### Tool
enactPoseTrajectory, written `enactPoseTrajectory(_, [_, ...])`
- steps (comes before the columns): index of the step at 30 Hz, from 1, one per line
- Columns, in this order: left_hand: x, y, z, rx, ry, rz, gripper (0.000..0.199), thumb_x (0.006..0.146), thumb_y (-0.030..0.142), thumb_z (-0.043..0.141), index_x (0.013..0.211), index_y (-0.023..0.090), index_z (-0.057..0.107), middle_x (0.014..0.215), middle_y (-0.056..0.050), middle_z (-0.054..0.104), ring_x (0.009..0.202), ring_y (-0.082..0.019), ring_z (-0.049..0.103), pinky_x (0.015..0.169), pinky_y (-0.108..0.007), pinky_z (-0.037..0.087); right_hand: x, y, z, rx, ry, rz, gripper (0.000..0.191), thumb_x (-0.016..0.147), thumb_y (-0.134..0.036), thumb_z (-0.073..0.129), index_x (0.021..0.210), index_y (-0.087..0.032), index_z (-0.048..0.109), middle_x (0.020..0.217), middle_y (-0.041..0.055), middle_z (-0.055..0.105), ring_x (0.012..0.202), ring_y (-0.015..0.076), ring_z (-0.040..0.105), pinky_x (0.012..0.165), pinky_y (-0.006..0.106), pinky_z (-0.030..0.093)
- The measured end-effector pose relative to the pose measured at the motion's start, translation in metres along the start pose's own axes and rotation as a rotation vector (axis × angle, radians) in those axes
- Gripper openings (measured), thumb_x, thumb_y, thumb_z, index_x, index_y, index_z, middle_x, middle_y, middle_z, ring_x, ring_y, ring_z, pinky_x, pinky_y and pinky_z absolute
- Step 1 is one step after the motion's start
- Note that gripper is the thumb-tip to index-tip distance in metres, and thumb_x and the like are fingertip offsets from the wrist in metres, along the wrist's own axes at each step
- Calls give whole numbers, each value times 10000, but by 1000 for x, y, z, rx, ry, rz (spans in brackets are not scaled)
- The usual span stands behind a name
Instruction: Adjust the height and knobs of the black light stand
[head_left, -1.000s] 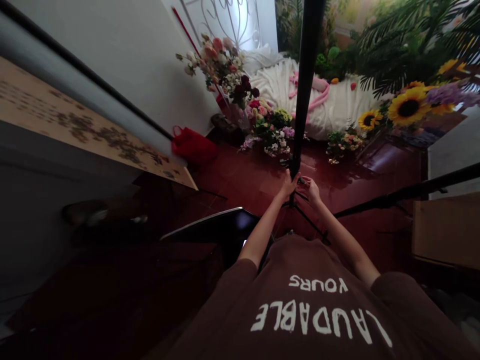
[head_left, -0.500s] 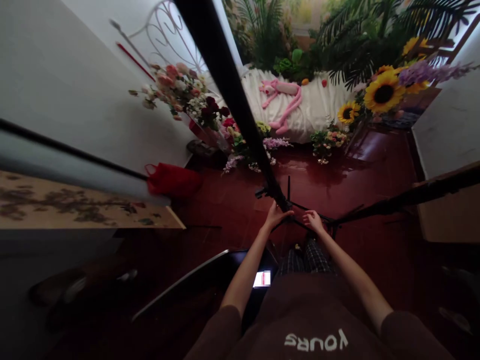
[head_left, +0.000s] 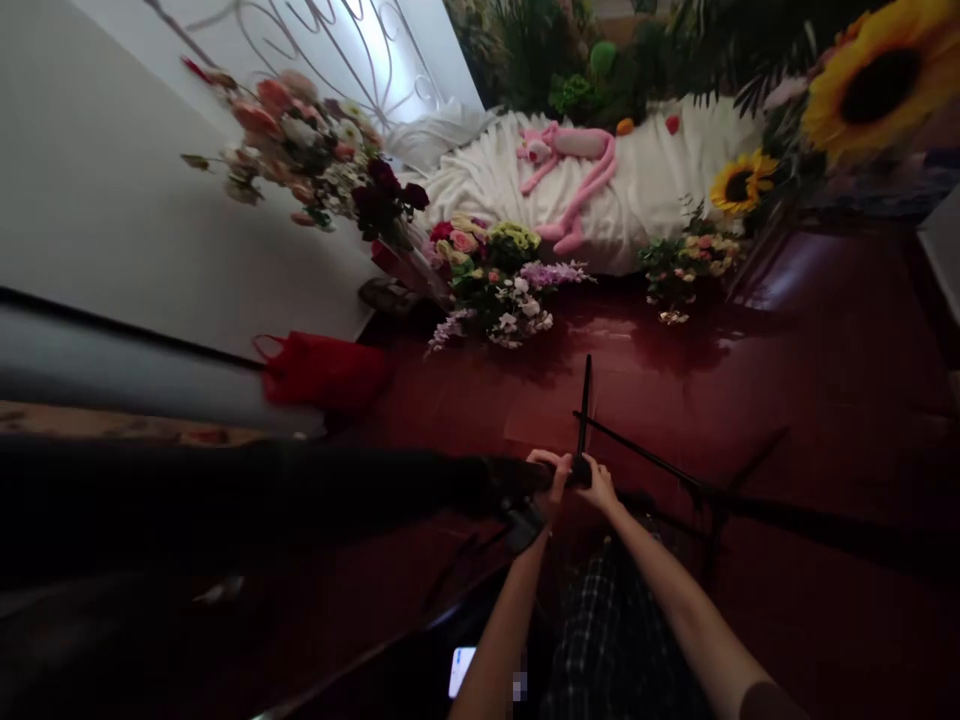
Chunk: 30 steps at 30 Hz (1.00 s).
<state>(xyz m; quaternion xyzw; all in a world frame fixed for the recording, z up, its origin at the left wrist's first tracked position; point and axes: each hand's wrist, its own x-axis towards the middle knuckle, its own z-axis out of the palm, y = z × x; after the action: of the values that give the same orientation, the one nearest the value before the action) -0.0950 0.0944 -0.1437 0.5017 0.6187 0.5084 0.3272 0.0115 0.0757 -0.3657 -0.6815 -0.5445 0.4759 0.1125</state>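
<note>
Over red flooring (head_left: 465,400), left hand (head_left: 556,478) and right hand (head_left: 601,490) are now both grasping the tipping black pole (head_left: 300,500) (likely steadying it).

So both bare arms are stretched out low in front, forearms slanting in toward each other from the bottom edge, with the right one (head_left: 690,610) bare up to a brown fabric sleeve. The bare left hand (head_left: 553,478) is bent in at the wrist, fingers curled in a grip, and the bare right hand (head_left: 600,490) is curled close beside it, fingertips partly hidden.
</note>
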Motion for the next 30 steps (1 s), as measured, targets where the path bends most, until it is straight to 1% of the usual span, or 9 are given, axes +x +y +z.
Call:
enactPoseTrajectory(3, [-1, -6, 5, -94, -11, 1, 312, 902, 392, 650, 702, 201, 505, 573, 43, 557, 552, -102, 585, 626, -241, 519, 31, 7, 24, -57, -73, -66, 878, 762, -239, 791, 1528, -356, 379, 1375, 81, 541, 1264, 252, 544, 992, 323, 429])
enactPoseTrajectory(5, [1, -4, 8, -152, 29, 34, 348, 906, 358, 650, 657, 195, 470, 522, 65, 501, 493, -75, 519, 606, -219, 499, 42, 10, 28, -155, -108, -89, 888, 749, -263, 815, 1518, -390, 390, 1353, 73, 557, 1257, 271, 534, 981, 342, 424])
enactPoseTrajectory(7, [3, -1, 10, -186, 46, 58, 363, 904, 321, 651, 629, 189, 454, 488, 78, 465, 460, -63, 478, 591, -211, 484, 48, 12, 28, -276, -129, -111, 848, 803, -248, 768, 1533, -404, 365, 1329, 77, 578, 1231, 277, 544, 977, 361, 418])
enactPoseTrajectory(10, [4, 1, 10, -198, 27, 74, 348, 908, 267, 638, 617, 180, 469, 476, 79, 457, 454, -59, 471, 587, -212, 473, 50, 14, 25, -417, -144, -113, 689, 946, -122, 503, 1550, -408, 339, 1334, 85, 589, 1200, 248, 570, 950, 356, 430])
enactPoseTrajectory(12, [3, 3, 8, -207, 9, 83, 336, 906, 239, 633, 613, 175, 481, 481, 74, 467, 465, -61, 481, 594, -219, 477, 49, 13, 24, -445, -158, -91, 703, 945, -76, 421, 1557, -409, 324, 1333, 86, 588, 1184, 239, 578, 904, 338, 456])
enactPoseTrajectory(16, [3, 12, 5, -235, 14, 88, 319, 887, 197, 638, 609, 172, 483, 478, 72, 469, 479, -70, 496, 616, -236, 492, 49, 6, 22, -436, -161, -98, 756, 905, -80, 464, 1568, -406, 301, 1328, 92, 580, 1172, 248, 575, 857, 321, 492])
enactPoseTrajectory(20, [3, 28, 1, -250, 89, 128, 330, 860, 162, 644, 578, 165, 472, 454, 75, 445, 463, -68, 482, 610, -234, 488, 52, -5, 18, -460, -149, -117, 777, 918, -17, 358, 1557, -456, 308, 1321, 90, 576, 1185, 238, 568, 847, 305, 507])
enactPoseTrajectory(22, [2, 35, -2, -260, 121, 160, 340, 849, 157, 645, 564, 161, 460, 443, 77, 431, 451, -65, 471, 588, -223, 473, 54, -9, 15, -467, -146, -125, 786, 924, -10, 344, 1548, -487, 310, 1312, 83, 575, 1178, 232, 570, 848, 299, 512])
enactPoseTrajectory(30, [-8, 52, -17, -297, 146, 184, 346, 838, 166, 647, 559, 159, 441, 427, 81, 398, 433, -61, 453, 568, -213, 457, 49, -22, 5, -426, -137, -135, 813, 916, 22, 363, 1524, -517, 348, 1314, 97, 558, 1166, 253, 586, 896, 353, 513])
